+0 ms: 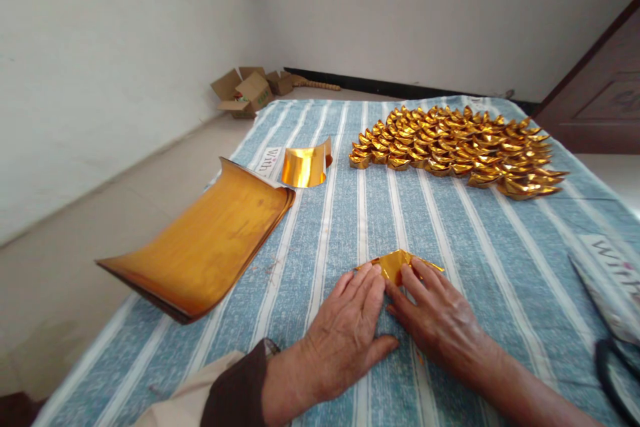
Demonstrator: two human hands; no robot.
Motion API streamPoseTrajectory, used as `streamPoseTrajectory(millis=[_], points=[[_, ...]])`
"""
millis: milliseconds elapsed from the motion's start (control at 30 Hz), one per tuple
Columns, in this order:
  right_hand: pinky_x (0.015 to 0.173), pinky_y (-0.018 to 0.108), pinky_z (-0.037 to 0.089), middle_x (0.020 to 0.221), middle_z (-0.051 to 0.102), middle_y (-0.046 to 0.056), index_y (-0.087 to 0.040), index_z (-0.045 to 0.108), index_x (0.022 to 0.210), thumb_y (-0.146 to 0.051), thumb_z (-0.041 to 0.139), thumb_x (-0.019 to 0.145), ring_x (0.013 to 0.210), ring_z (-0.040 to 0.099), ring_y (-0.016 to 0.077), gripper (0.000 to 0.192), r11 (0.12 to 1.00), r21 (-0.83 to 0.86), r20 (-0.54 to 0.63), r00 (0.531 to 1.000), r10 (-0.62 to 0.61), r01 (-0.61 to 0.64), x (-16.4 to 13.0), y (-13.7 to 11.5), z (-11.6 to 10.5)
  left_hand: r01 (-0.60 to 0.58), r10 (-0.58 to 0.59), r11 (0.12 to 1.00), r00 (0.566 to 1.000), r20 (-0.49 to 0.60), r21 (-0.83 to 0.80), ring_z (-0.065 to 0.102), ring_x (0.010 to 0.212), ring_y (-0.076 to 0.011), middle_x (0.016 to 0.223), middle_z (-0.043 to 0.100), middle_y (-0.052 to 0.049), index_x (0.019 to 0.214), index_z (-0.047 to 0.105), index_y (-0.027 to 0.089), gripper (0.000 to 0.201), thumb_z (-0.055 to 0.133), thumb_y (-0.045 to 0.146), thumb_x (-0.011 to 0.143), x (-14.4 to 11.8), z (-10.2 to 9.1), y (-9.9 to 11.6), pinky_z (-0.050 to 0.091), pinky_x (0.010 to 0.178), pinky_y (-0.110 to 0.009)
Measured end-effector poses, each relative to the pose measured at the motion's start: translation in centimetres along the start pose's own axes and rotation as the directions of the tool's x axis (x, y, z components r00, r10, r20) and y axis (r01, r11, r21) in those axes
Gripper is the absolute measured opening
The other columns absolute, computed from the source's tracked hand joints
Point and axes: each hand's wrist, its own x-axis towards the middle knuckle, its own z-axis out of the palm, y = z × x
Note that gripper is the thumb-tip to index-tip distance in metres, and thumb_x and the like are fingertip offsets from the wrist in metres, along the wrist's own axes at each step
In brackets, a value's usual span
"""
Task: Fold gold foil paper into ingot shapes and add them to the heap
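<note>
- Left hand (350, 327): flat, palm down, fingers straight and side by side, thumb stuck out to the side; fingertips on the near left part of the gold paper (399, 263).
- Right hand (445, 317): fingers bent down onto the paper's right part; cannot tell if it's pinched or only pressed.
- Hands close together, fingertips almost meeting at the paper.
- Gold paper: near side of the table, on the striped cloth (340, 227), partly covered by fingers; peaked far edge, narrow points out to both sides.
- Dark cuff (237, 383) at left wrist; right forearm bare as far as it shows.
- Stack of gold sheets (200, 240): left of hands, curled up at the ends, one corner sticking out past the table's left edge.
- Small curled sheet (304, 167): shiny, just beyond the stack.
- Folded gold pieces (450, 147): many, boat-shaped, packed in rows, far right of the table.
- Scissors (607, 317): right edge of view, black handle nearest, well apart from the hands.
- Behind: cardboard boxes (250, 90) on the floor, brown door (600, 80) at right.
</note>
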Motion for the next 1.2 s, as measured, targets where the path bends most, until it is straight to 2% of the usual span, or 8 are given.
streamPoseTrajectory(millis=[233,533,667,833,1000,1200], points=[[0.090,0.053,0.052,0.107,0.061,0.017,-0.011,0.060,0.121,-0.021,0.056,0.091,0.111,0.053,0.0356,0.032,1.000,-0.004,-0.008,1.000,-0.029,0.029,0.1,0.0,0.0,0.020,-0.017,0.999,0.998,0.067,-0.032,0.030,0.143,-0.0341,0.150,0.038,-0.024,0.150,0.016,0.010,0.084,0.061,0.048,0.089,0.0,-0.7,-0.3,0.029,0.114,-0.057],[0.090,0.052,0.052,0.112,0.060,0.017,-0.012,0.060,0.123,-0.023,0.054,0.092,0.115,0.050,0.0376,0.033,0.999,0.004,-0.011,0.999,-0.038,0.038,0.0,0.3,0.0,-0.063,0.081,0.990,0.985,0.150,-0.122,0.028,0.144,-0.0342,0.153,0.034,-0.021,0.153,0.008,0.015,0.091,0.059,0.055,0.089,-0.3,-1.9,-2.4,0.018,0.114,-0.063],[0.091,0.053,0.052,0.113,0.059,0.016,-0.013,0.061,0.122,-0.023,0.053,0.093,0.116,0.050,0.0379,0.032,0.999,0.009,-0.012,0.999,-0.034,0.034,0.0,0.3,0.0,-0.072,0.096,0.979,0.988,0.124,-0.188,0.031,0.143,-0.0315,0.153,0.036,-0.018,0.154,0.004,0.019,0.089,0.059,0.051,0.091,-0.3,-1.9,-3.2,0.016,0.115,-0.063],[0.092,0.053,0.052,0.113,0.060,0.017,-0.012,0.061,0.121,-0.022,0.056,0.091,0.115,0.051,0.0375,0.031,1.000,0.016,-0.013,1.000,-0.026,0.026,0.0,0.2,-0.1,-0.054,0.075,0.974,0.993,0.090,-0.221,0.035,0.141,-0.0314,0.152,0.038,-0.018,0.154,0.004,0.023,0.088,0.061,0.047,0.091,-0.3,-2.0,-3.2,0.018,0.113,-0.066],[0.091,0.054,0.052,0.111,0.060,0.017,-0.013,0.061,0.120,-0.021,0.056,0.091,0.115,0.051,0.0374,0.031,0.999,0.019,-0.016,1.000,-0.027,0.027,0.1,0.1,-0.2,-0.048,0.068,0.968,0.995,0.077,-0.245,0.040,0.138,-0.0307,0.150,0.042,-0.018,0.154,0.009,0.024,0.086,0.063,0.044,0.090,-0.1,-2.2,-3.4,0.017,0.114,-0.064],[0.092,0.053,0.052,0.111,0.060,0.015,-0.014,0.061,0.120,-0.022,0.057,0.090,0.116,0.051,0.0371,0.031,1.000,0.003,-0.004,1.000,-0.018,0.018,0.0,0.1,0.0,-0.047,0.073,0.963,0.993,0.090,-0.265,0.043,0.137,-0.0260,0.148,0.046,-0.014,0.152,0.014,0.027,0.073,0.058,0.035,0.094,0.1,-2.4,-4.0,0.016,0.116,-0.062]])
